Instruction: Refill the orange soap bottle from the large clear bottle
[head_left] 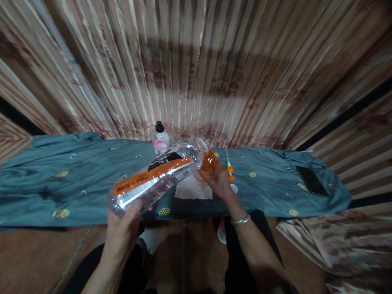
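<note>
My left hand is wrapped round the base of a large clear plastic bottle with an orange, black and silver label. The bottle is tilted, its neck up and to the right, meeting the top of a smaller amber bottle. My right hand grips that amber bottle by its side. The large bottle looks mostly clear inside; whether liquid is flowing I cannot tell. Beneath the two bottles lies a white paper towel. An orange pump head with a clear tube lies to the right of my right hand.
A clear bottle with a black cap stands behind the large bottle. A white round cap lies near my right wrist. A dark phone rests at the right on the teal cloth. Pleated curtains hang close behind.
</note>
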Action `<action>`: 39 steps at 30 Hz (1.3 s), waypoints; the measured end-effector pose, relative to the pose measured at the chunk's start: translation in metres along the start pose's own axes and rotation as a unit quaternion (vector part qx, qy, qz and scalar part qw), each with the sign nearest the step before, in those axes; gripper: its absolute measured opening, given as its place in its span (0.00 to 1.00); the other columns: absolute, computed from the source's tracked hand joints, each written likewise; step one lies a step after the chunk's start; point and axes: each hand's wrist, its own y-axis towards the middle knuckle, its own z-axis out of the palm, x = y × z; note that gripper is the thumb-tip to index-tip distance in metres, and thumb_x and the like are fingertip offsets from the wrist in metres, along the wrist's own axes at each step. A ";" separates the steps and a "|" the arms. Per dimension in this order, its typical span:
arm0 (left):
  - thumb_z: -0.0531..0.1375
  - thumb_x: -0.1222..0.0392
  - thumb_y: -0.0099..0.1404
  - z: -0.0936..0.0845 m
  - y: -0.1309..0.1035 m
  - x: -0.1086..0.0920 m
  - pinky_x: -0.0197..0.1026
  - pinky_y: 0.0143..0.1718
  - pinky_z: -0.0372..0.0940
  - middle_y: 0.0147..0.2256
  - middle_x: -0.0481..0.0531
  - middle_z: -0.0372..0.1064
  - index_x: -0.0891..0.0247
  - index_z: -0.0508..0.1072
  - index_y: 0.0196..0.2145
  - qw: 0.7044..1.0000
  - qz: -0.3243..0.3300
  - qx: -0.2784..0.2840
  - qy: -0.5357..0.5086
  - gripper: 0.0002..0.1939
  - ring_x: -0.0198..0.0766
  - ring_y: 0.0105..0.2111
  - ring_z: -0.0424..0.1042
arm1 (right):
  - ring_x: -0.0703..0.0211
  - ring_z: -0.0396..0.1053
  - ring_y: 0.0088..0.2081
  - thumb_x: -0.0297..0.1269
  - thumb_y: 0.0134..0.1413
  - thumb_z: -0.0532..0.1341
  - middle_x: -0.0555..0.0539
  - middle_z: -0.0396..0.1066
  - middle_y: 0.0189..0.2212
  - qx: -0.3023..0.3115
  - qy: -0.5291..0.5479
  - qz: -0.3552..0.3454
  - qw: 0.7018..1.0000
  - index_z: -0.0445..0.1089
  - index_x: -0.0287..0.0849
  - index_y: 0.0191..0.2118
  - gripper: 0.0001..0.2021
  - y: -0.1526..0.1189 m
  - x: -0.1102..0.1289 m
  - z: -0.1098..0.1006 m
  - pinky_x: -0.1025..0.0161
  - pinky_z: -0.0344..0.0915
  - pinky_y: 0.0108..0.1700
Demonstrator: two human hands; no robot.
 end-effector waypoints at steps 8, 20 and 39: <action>0.80 0.48 0.50 0.002 0.004 0.002 0.38 0.29 0.78 0.48 0.53 0.83 0.56 0.81 0.50 0.997 -0.063 -0.002 -0.042 0.30 0.44 0.39 0.81 | 0.39 0.79 0.59 0.47 0.60 0.69 0.36 0.79 0.59 0.004 0.001 0.005 1.000 0.65 0.44 0.68 0.33 0.001 0.002 -0.003 0.44 0.77 0.62; 0.84 0.48 0.35 0.011 0.004 -0.006 0.38 0.22 0.78 0.36 0.47 0.85 0.59 0.83 0.36 0.989 -0.108 -0.030 -0.100 0.30 0.42 0.30 0.81 | 0.40 0.82 0.55 0.49 0.62 0.69 0.36 0.81 0.55 -0.004 -0.029 0.008 1.000 0.66 0.42 0.67 0.32 -0.001 0.000 -0.001 0.48 0.80 0.56; 0.85 0.49 0.26 0.019 0.004 -0.018 0.38 0.19 0.77 0.32 0.45 0.84 0.57 0.84 0.35 0.987 -0.091 -0.081 -0.101 0.35 0.39 0.26 0.80 | 0.38 0.80 0.57 0.48 0.60 0.70 0.37 0.80 0.57 -0.006 -0.064 0.015 0.998 0.66 0.46 0.67 0.33 -0.003 0.005 -0.002 0.46 0.78 0.59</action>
